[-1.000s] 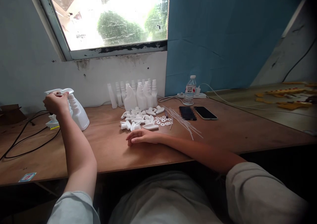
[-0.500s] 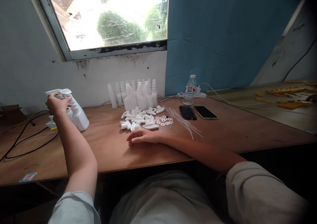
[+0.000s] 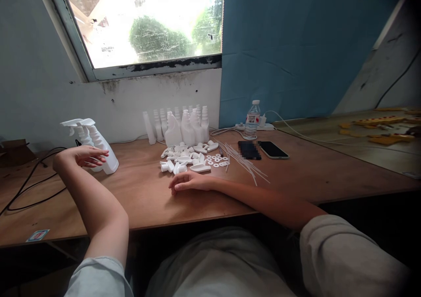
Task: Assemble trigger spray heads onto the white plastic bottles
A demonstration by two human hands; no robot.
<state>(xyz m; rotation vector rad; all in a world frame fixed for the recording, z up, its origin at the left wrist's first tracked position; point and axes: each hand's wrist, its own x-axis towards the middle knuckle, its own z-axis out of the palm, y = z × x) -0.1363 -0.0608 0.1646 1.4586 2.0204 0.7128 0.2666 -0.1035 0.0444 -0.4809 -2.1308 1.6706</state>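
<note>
At the far left a brown cardboard box (image 3: pixel 13 150) is cut off by the frame edge, and black cables (image 3: pixel 31 178) loop across the wooden tabletop (image 3: pixel 141 196) towards the wall. Where they end cannot be made out.

Two finished spray bottles (image 3: pixel 100 146) stand upright by the wall with their trigger heads on, probably parked there apart from the loose parts. The left hand (image 3: pixel 82 157) hovers just in front of them. Its grip is slack, with the fingers spread and nothing held. The fingertips overlap the nearer bottle's base, and whether they touch it I cannot tell.

Further right, a cluster of headless white bottles (image 3: pixel 179 126) stands against the wall. The back ones are half hidden by the front ones, so their number is unclear. In front of them lie a heap of trigger heads (image 3: pixel 186 157), small white washers (image 3: pixel 217 160) and a fan of thin clear tubes (image 3: pixel 245 165) — each kind in its own patch, seemingly for easy picking. The right hand (image 3: pixel 189 182) rests palm down on the tabletop just short of the heap, fingers loosely curled and holding nothing.

Beyond these are a water bottle (image 3: pixel 252 119), a white power strip (image 3: pixel 261 125) and two phones (image 3: pixel 272 149) — one of them is blurred out. Yellow pieces (image 3: pixel 378 121) at the far right are too small to identify.
</note>
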